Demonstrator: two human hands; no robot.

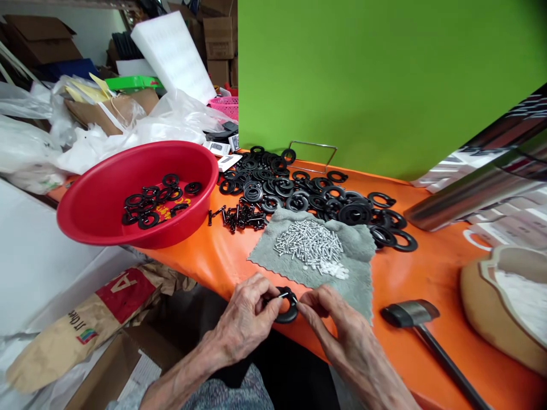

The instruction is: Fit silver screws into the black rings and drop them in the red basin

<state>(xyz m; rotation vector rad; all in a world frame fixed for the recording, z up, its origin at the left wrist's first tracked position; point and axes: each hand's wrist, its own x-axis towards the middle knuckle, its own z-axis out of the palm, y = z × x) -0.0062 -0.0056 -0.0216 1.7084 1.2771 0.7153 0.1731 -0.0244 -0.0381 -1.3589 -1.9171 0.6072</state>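
Observation:
Near the table's front edge, my left hand (250, 310) pinches a black ring (288, 314) from its left side. My right hand (331, 316) is closed at the ring's right side, its thumb and fingertips together around a small light-coloured pin whose tip just shows. A thin silvery piece lies across the top of the ring by the left fingertips. Just behind my hands a grey-green cloth (267, 250) carries a heap of small silver pins (308, 242) and a little pile of white bits (335, 269).
A red basin (85, 213) holding black rings stands on the left. Black rings (297, 188) and black rod-like parts (243, 217) are heaped behind the cloth. A mallet (412, 313), a tan container (478, 285) and a metal cylinder (461, 191) occupy the right. A green panel (384, 80) rises behind.

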